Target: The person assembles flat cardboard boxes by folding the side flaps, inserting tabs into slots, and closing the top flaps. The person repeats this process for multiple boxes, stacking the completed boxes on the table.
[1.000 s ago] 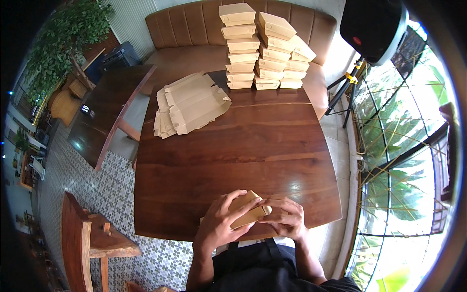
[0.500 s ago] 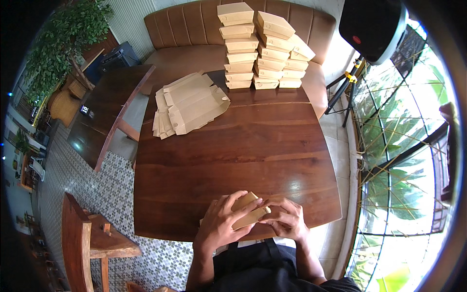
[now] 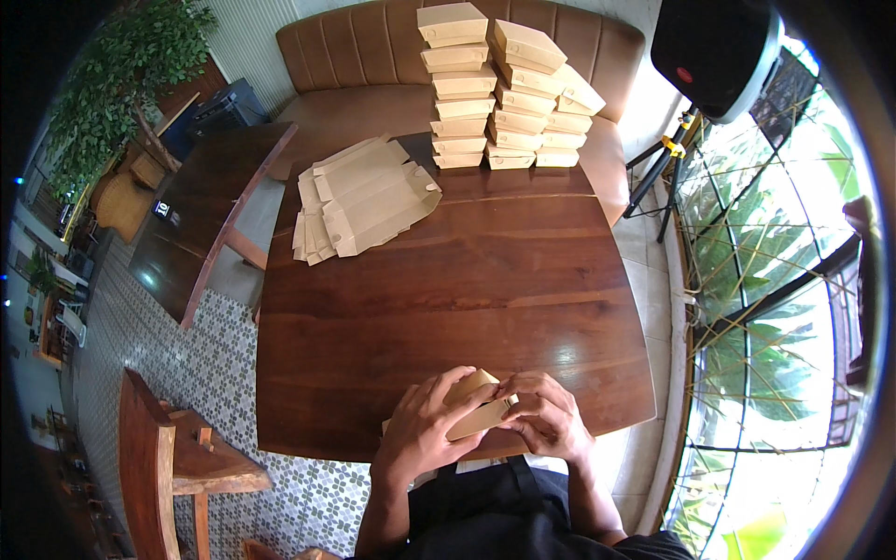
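Note:
A brown cardboard box (image 3: 478,422), partly folded, is held at the table's near edge between my two hands. My left hand (image 3: 431,420) wraps around its left side, fingers over the top and side panel. At the box's right end, the bent fingers of my right hand (image 3: 546,415) pinch a corner and its flap. Much of the box is covered by my hands. Flat, unfolded cardboard boxes (image 3: 373,198) lie in a loose pile at the table's far left. Closed boxes (image 3: 464,86) of the same kind stand in three stacks at the far edge.
The dark wooden table (image 3: 448,299) has a brown padded bench (image 3: 373,112) behind it. Another wooden table (image 3: 210,205) stands to the left, a wooden chair (image 3: 149,457) at the near left. A black speaker (image 3: 714,56) on a tripod stands at the far right, beside a window.
My right fingers have shifted slightly upward at the box's right end, and the pale flap tip there is now mostly covered. My left hand stays nearly still.

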